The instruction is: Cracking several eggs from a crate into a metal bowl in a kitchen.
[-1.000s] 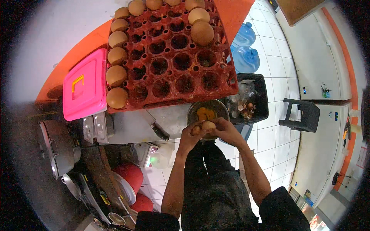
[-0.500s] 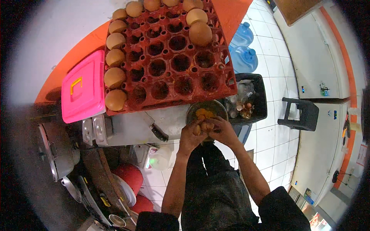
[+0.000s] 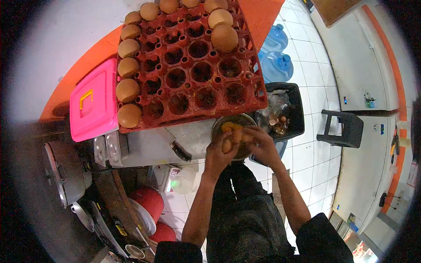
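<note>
Over the metal bowl (image 3: 214, 128) with yellow yolk (image 3: 230, 127) in it, my two hands work close together. My left hand (image 3: 216, 157) is closed, with a brown egg (image 3: 227, 145) held by its fingers. A second brown shell (image 3: 237, 136) shows at its fingertips; whether it is whole or broken is unclear. Just to the right, my right hand (image 3: 265, 147) has its fingers bent around a brown eggshell (image 3: 247, 136), partly hidden and blurred. Beyond the bowl stands a red egg tray (image 3: 188, 85), with brown eggs (image 3: 129, 115) along its left and far sides.
Right of the bowl, a black bin (image 3: 300, 111) holds broken shells and plastic. A knife (image 3: 180, 151) lies on the metal counter (image 3: 197, 136), left of my hands. Beside the tray sits a pink lidded box (image 3: 94, 103). Blue water bottles (image 3: 278, 66) and a dark stool (image 3: 346, 130) stand on the floor.
My right hand has moved a little right, away from my left, with the eggshell in its fingers. My left hand stays over the bowl's near left side.
</note>
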The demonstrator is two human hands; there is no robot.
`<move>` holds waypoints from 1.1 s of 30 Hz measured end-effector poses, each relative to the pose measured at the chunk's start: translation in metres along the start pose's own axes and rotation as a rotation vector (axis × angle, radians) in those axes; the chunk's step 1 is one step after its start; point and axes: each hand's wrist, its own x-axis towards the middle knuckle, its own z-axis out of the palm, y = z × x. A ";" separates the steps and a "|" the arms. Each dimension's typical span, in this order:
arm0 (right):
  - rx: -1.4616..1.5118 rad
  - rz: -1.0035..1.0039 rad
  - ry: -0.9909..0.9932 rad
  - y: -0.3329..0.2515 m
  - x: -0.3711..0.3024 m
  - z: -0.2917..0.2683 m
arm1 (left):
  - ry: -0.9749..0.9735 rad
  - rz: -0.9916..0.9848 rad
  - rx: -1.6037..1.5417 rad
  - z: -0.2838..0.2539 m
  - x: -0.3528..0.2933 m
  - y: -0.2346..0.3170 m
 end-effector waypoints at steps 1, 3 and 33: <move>0.321 0.148 0.037 -0.005 -0.001 -0.002 | 0.005 -0.002 0.002 0.003 0.002 0.009; 0.373 0.184 0.122 0.000 -0.009 -0.015 | -0.110 0.201 -0.176 0.018 0.011 0.029; 0.259 -0.062 0.790 -0.146 0.114 -0.067 | 0.115 -0.341 -1.066 0.039 -0.050 -0.071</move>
